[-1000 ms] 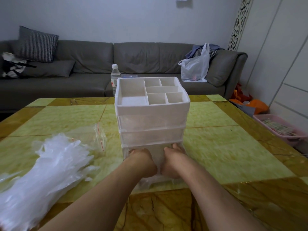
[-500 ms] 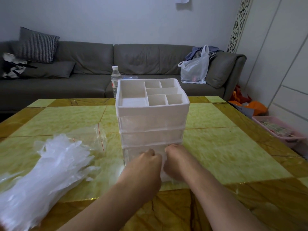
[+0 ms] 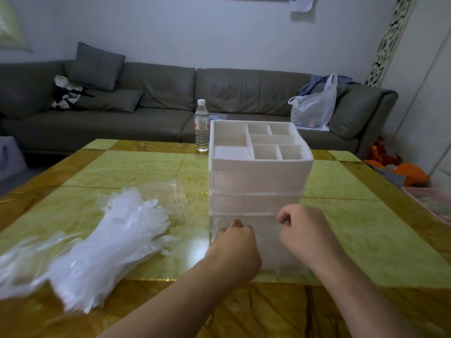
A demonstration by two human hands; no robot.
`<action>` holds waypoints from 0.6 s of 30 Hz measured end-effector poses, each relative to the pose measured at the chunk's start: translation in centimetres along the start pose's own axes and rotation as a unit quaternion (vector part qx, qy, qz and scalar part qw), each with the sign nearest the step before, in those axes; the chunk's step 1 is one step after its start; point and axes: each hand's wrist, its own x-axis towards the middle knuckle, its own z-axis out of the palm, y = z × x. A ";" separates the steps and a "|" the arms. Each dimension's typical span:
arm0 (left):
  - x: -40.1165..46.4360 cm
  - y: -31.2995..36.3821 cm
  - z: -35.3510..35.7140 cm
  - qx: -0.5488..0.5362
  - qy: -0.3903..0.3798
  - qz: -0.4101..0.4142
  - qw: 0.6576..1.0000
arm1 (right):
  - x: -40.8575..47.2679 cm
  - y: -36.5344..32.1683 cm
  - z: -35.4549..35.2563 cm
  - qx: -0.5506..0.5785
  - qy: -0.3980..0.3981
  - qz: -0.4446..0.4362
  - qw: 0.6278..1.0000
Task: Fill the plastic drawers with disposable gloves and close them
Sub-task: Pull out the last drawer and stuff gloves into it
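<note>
Head view: a white plastic drawer unit (image 3: 258, 181) stands at the centre of a green-and-amber table (image 3: 366, 230). At six o'clock of it, the left hand (image 3: 235, 250) and right hand (image 3: 305, 230), both with fingers curled, sit at the front of the clear bottom drawer (image 3: 267, 242); whether either grips it cannot be told. A pile of disposable gloves (image 3: 97, 250) lies at nine o'clock, beside a clear zip bag (image 3: 168, 198). A water bottle (image 3: 202, 125) stands at eleven o'clock.
</note>
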 end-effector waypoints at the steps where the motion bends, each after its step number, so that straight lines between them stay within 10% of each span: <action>1: -1.2 -0.5 -0.2 -0.009 0.041 0.029 0.999 | -0.1 -0.6 0.0 0.012 0.017 -0.006 1.000; 6: -7.4 -3.3 -2.2 -0.061 0.209 0.116 0.969 | -1.7 -2.6 -0.7 0.029 0.059 -0.055 0.996; 18: -12.0 -18.2 -6.4 -0.066 0.325 -0.133 0.934 | -5.4 -7.6 2.6 0.043 0.037 -0.127 0.990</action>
